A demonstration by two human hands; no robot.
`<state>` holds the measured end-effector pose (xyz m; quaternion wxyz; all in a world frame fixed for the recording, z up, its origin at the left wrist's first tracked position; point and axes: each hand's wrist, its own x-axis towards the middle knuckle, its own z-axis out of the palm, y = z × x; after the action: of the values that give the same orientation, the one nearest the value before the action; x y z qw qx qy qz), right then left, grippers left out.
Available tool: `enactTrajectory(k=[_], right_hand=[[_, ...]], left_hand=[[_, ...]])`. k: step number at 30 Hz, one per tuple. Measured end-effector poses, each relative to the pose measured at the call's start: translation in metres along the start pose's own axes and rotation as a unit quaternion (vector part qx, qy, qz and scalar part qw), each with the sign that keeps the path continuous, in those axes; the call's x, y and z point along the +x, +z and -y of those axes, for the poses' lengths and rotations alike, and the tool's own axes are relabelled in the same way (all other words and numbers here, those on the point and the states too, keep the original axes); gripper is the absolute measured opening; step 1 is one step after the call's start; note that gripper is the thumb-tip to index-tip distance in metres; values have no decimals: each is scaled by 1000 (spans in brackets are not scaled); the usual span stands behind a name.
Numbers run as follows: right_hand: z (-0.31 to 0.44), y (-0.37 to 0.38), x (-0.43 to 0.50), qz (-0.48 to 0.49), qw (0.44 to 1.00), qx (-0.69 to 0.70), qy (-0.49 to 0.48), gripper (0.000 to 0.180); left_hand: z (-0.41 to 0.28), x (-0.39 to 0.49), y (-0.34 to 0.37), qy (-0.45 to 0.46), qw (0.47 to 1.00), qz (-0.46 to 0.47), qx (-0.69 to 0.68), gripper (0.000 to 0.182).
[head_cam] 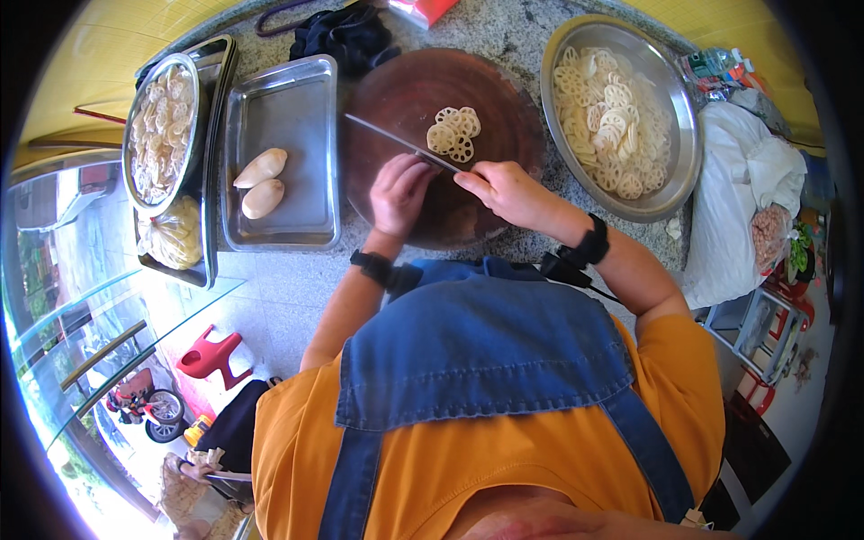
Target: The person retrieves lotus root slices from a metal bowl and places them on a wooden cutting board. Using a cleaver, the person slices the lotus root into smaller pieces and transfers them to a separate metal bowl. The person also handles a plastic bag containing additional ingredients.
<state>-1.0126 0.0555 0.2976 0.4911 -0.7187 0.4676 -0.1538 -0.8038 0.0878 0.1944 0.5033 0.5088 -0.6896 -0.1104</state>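
My right hand (503, 192) grips the handle of a kitchen knife (395, 138), its blade slanting up to the left over a round chopping board (385, 94). Curled fingers of my left hand (403, 189) rest close against the near side of the blade. Whatever lies beneath those fingers is hidden. Just beyond the knife, several lotus root slices (453, 133) lie overlapped on the board. To the left, a rectangular metal tray (283, 115) holds two peeled lotus root pieces (262, 183). A large metal basin (685, 158) on the right contains many lotus root slices (607, 121).
Far left, a bowl of slices (162, 135) and a tied plastic bag (172, 233) sit on dark trays. Dark cloth (344, 37) lies behind the board. A white sack (729, 202) and bottles (719, 64) stand right. Another person's hand (196, 470) shows lower left, near a red stool (212, 356).
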Motion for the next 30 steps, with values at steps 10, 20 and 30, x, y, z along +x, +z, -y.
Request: enactTrajectory(k=[10,20,30], right_hand=[[-5,-1,14,16,975,153,160,44],[23,-24,-27,35,996,26,74,42],[-15,14,22,-7,999,30,18,43]], left_hand=[[1,-4,-1,4,1000,-12,-12,20],[2,-4,-3,-2,1000,2,0,19],[3,-2,-2,1,1000,-6,-12,21]])
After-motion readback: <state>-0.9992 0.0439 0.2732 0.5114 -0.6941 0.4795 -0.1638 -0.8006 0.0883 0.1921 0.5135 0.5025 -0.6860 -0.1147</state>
